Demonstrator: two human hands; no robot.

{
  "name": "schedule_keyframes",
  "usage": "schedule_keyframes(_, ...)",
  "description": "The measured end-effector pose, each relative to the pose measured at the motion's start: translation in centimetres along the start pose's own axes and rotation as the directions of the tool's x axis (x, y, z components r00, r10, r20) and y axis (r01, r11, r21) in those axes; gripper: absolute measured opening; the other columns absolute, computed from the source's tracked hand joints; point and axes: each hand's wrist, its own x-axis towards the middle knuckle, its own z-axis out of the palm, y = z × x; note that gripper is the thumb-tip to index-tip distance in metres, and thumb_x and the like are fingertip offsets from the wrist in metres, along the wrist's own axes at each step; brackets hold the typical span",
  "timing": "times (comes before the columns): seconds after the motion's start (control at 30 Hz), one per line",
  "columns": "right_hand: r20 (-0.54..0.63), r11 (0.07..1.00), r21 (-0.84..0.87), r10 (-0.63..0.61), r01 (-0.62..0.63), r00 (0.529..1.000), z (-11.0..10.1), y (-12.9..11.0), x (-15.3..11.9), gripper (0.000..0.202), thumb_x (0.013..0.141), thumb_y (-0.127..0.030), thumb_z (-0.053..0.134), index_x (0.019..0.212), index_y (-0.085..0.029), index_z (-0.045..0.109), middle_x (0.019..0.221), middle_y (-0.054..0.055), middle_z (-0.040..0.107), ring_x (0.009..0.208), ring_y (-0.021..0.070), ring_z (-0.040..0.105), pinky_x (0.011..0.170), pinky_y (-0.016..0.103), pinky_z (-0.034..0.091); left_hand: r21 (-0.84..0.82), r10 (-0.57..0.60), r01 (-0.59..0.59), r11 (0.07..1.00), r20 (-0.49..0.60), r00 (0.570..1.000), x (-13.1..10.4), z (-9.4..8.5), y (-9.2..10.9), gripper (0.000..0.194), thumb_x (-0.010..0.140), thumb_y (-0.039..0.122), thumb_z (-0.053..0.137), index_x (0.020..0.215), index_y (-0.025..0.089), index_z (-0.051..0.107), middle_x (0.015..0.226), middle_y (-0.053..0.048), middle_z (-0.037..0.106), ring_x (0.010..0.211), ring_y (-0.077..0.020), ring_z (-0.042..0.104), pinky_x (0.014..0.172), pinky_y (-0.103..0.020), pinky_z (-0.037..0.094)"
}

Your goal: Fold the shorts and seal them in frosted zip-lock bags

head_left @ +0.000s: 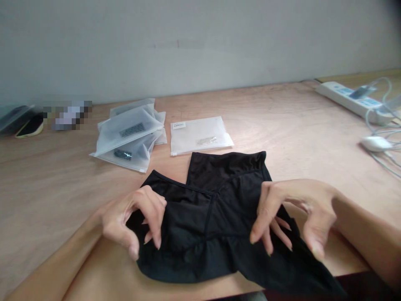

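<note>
A black garment (219,217) with seams lies spread on the table, its lower right part hanging over the front edge. My left hand (138,221) is over the garment's left side, fingers curved and apart from the thumb, holding nothing. Over the right side is my right hand (288,217), its fingers spread and pointing down, the thumb well away from them. Whether the fingertips touch the cloth is hard to tell. Behind the garment lies a flat white zip bag (200,136) with a small label.
Several frosted zip bags (128,129) are piled at the back left of the wooden table (46,188). A phone (30,126) lies at the far left. At the right are a white power strip (354,100), cables and a white adapter (376,143).
</note>
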Motion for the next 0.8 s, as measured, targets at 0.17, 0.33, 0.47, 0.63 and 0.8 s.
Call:
schedule_keyframes(0.17,-0.518,0.978,0.011,0.184,-0.209,0.835,-0.2,0.6,1.6,0.045,0.094,-0.051,0.068,0.123,-0.017,0.073,0.101,0.01,0.079,0.063,0.0146,0.073,0.048,0.02,0.051,0.368,0.194,0.1,0.924,-0.681,0.706,0.8,1.6,-0.7,0.016,0.098,0.027,0.066,0.086,0.02,0.075,0.071,-0.002,0.071,0.06,-0.0132,0.063,0.057,-0.023,0.049)
schedule_keyframes(0.33,-0.8,0.84,-0.429,-0.183,-0.333,0.571,0.4,2.5,3.2,0.026,0.097,-0.038,0.063,0.108,-0.018,0.076,0.078,0.004,0.074,0.058,0.0138,0.064,0.052,0.025,0.052,0.702,0.259,0.129,0.701,-0.418,0.87,1.3,2.4,-0.8,0.04,0.097,0.036,0.065,0.135,0.023,0.067,0.128,-0.013,0.069,0.118,-0.0273,0.065,0.103,-0.041,0.053)
schedule_keyframes(0.47,-0.621,0.458,-0.781,-0.499,-0.425,0.604,1.4,2.8,3.6,0.028,0.094,-0.025,0.064,0.12,-0.023,0.073,0.114,0.01,0.075,0.097,0.0252,0.069,0.081,0.04,0.058,0.764,0.081,0.144,0.629,-0.249,0.965,1.4,2.7,-0.7,0.065,0.099,0.055,0.054,0.158,0.03,0.043,0.171,-0.01,0.027,0.153,-0.0385,0.033,0.125,-0.059,0.028)
schedule_keyframes(0.63,-0.548,0.266,-0.836,-0.359,-0.48,0.755,1.8,2.9,3.6,0.07,0.095,-0.05,0.065,0.157,-0.027,0.044,0.169,0.014,0.032,0.154,0.0416,0.029,0.119,0.068,0.031,0.83,-0.112,0.239,0.505,-0.212,0.971,1.9,2.8,-0.8,0.086,0.094,0.066,0.058,0.166,0.033,0.022,0.176,-0.009,0.001,0.16,-0.0414,0.014,0.128,-0.065,0.01)
schedule_keyframes(0.8,-0.578,0.241,-0.813,-0.231,-0.53,0.783,1.1,3.7,3.0,0.078,0.098,-0.062,0.056,0.164,-0.027,0.032,0.172,0.014,0.024,0.158,0.0396,0.02,0.123,0.068,0.023,0.846,-0.127,0.29,0.447,-0.261,0.957,1.9,3.0,-1.1,0.096,0.092,0.072,0.058,0.167,0.03,0.016,0.175,-0.01,0.002,0.16,-0.0432,0.007,0.126,-0.069,0.005)
